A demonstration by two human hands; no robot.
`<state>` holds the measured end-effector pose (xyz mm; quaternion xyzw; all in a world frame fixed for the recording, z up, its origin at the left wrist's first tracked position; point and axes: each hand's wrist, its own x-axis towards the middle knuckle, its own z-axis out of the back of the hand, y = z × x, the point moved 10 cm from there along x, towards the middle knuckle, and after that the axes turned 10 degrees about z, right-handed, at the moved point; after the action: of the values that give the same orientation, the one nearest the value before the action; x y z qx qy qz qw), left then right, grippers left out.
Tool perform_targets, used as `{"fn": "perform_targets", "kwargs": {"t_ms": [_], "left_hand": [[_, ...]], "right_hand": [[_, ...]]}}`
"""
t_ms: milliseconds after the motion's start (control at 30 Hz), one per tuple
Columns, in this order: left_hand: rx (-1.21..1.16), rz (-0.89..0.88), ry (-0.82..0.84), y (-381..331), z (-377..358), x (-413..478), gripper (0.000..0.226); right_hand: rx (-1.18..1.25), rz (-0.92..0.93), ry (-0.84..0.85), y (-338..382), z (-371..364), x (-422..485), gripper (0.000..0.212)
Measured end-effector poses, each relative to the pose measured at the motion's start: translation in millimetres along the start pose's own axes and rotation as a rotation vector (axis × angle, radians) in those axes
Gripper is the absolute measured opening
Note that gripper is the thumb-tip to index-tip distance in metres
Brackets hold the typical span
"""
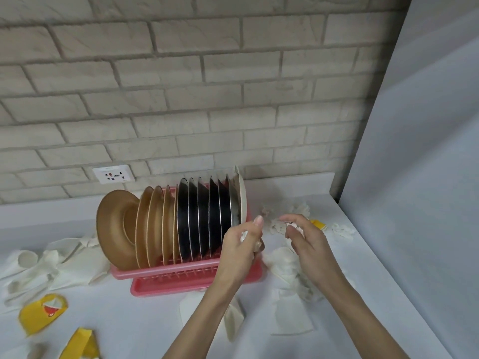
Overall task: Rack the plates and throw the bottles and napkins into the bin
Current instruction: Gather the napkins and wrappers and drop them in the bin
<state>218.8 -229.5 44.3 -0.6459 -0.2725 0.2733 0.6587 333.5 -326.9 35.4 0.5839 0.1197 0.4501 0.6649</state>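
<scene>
Centre frame: the left hand [242, 248] is clutching a crumpled napkin [244, 236]. The right hand [304, 235], fingers loosely spread, is reaching toward loose napkins [281, 259] beside the rack [166, 273]. Bunching them tightly should be helping.

The rack [181, 274] is pink moulded plastic with a slight sheen. The brown plates [114, 229] look smooth and satin; the black plates [204, 218] are glossy, with thin bright rims. The napkins [287, 265] are soft, crumpled, matt white paper. The tabletop [145, 327] is smooth and matt, the wall [207, 86] rough, stone-like brick.
</scene>
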Motion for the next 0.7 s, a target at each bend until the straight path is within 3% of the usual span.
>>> {"fn": "perform_targets", "kwargs": {"t_ms": [167, 367, 500, 700], "left_hand": [[0.029, 0.007, -0.037, 6.8, -2.9, 13.2, 0.051], [0.074, -0.022, -0.004, 9.4, -30.9, 18.3, 0.056], [0.091, -0.012, 0.122, 7.1, -77.6, 5.3, 0.042], [0.038, 0.065, 0.335, 14.2, -165.6, -43.4, 0.042]], "right_hand": [[-0.058, 0.085, -0.101, 8.0, 12.3, 1.7, 0.021], [0.011, 0.003, -0.285, -6.8, 44.0, -13.4, 0.038], [-0.002, -0.069, -0.365, -10.3, 81.2, -46.6, 0.044], [-0.021, -0.168, -0.487, -11.1, 145.0, -136.5, 0.026]]}}
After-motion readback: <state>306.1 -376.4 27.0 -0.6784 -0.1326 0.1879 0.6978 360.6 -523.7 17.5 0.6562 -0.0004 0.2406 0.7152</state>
